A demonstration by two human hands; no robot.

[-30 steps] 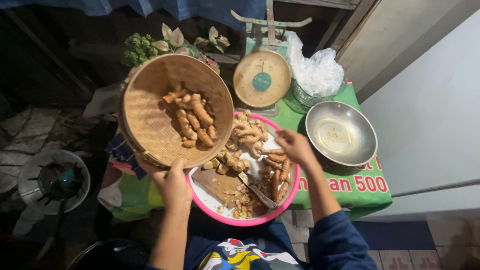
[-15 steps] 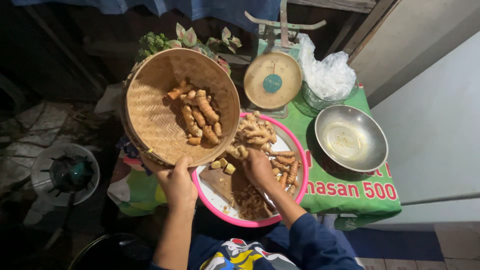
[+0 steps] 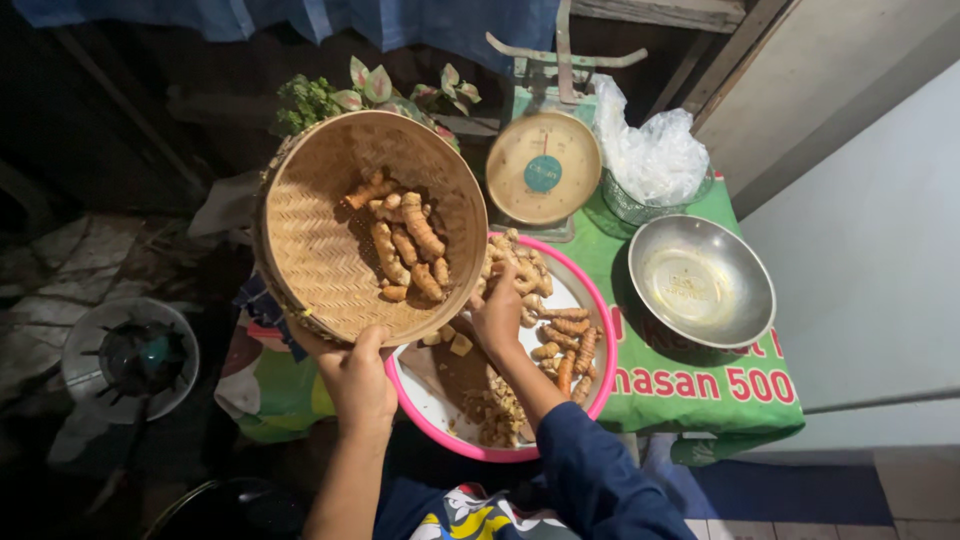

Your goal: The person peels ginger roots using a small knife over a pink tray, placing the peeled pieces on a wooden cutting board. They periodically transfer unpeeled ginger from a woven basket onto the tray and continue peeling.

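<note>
Head view: right hand (image 3: 497, 318) now nearer basket (image 3: 320, 250) rim.

1. Left hand (image 3: 357, 375): raised at the lower centre of the view, palm turned away from the camera, thumb pointing up and curled over a rim, the other fingers hidden behind it in a closed grip.
2. Left forearm: bare, running straight down from the wrist to the bottom edge of the view.
3. Right hand (image 3: 497, 316): extended forward, back of the hand facing the camera, fingers bent downward; fingertips hidden, so the grip cannot be judged.
4. Right forearm: bare near the wrist, then covered by a dark blue sleeve, angled toward the lower right.
</note>
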